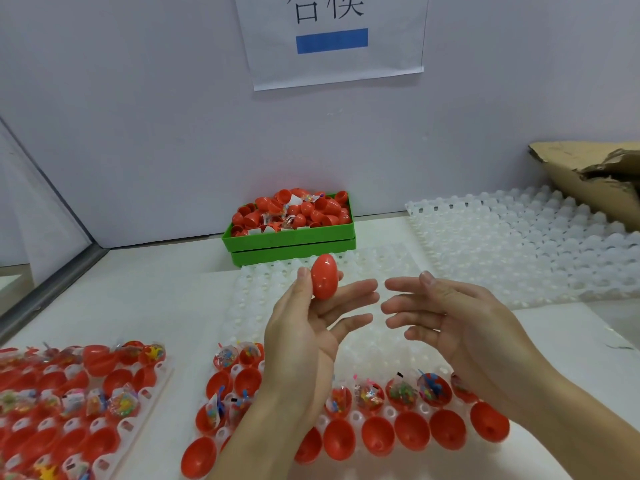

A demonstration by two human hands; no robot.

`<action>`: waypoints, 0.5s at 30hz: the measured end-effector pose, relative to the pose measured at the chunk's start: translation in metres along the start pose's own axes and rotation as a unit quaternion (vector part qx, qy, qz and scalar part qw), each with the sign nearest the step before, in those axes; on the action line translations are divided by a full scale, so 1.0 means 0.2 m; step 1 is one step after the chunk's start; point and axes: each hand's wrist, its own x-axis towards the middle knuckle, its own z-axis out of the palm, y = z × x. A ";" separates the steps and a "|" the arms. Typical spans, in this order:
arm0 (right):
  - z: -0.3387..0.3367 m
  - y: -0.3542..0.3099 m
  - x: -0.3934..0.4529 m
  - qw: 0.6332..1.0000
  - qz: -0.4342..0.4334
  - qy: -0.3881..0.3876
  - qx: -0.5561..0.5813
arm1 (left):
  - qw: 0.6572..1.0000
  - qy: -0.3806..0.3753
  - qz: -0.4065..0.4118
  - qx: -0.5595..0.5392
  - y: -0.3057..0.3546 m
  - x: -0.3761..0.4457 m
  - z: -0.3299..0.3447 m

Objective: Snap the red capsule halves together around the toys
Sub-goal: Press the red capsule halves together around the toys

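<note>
A closed red capsule (323, 277) stands nearly upright in the air above the white tray (349, 341), pinched by the left hand (304, 327) between the thumb on its left side and the fingers behind and below it. The right hand (460, 318) is released, fingers straight and loosely spread, palm facing the left hand, and it holds nothing; its fingertips are near the left fingertips but apart from them.

Below the hands, along the near part of that tray, sit open red halves (412, 429) in a row, and behind them halves filled with small bagged toys (401, 393). What the toys are is hard to tell through the wrapping. A second tray (149, 393) at the left holds more red halves and toys.

Farther back, against the wall, a green bin (289, 242) is heaped with red halves. To its right lies a bare white tray (519, 251), with a torn cardboard box (588, 181) at its far corner. A paper sign (332, 39) hangs on the wall.
</note>
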 end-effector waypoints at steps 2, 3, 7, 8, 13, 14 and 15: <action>0.00 0.00 0.00 1.000 -0.005 0.000 -0.005 | 1.000 -0.001 0.020 0.021 0.00 0.01 0.00; 0.00 0.01 0.00 1.000 -0.007 -0.001 -0.008 | 0.999 0.000 0.031 0.028 -0.01 0.01 -0.01; 0.00 0.02 -0.01 0.999 -0.027 -0.007 -0.030 | 0.998 -0.003 0.053 0.046 -0.01 0.01 -0.01; 0.00 0.02 -0.01 0.998 -0.043 -0.005 -0.050 | 0.997 -0.007 0.060 0.057 -0.01 0.01 -0.01; 0.03 0.05 -0.04 0.943 -0.219 0.001 -0.251 | 0.976 -0.070 0.107 0.174 -0.04 -0.01 0.01; 0.04 0.06 -0.05 0.929 -0.247 -0.012 -0.275 | 0.971 -0.090 0.107 0.195 -0.05 -0.01 0.01; 0.05 0.07 -0.05 0.916 -0.274 -0.017 -0.294 | 0.967 -0.109 0.101 0.207 -0.06 -0.02 0.02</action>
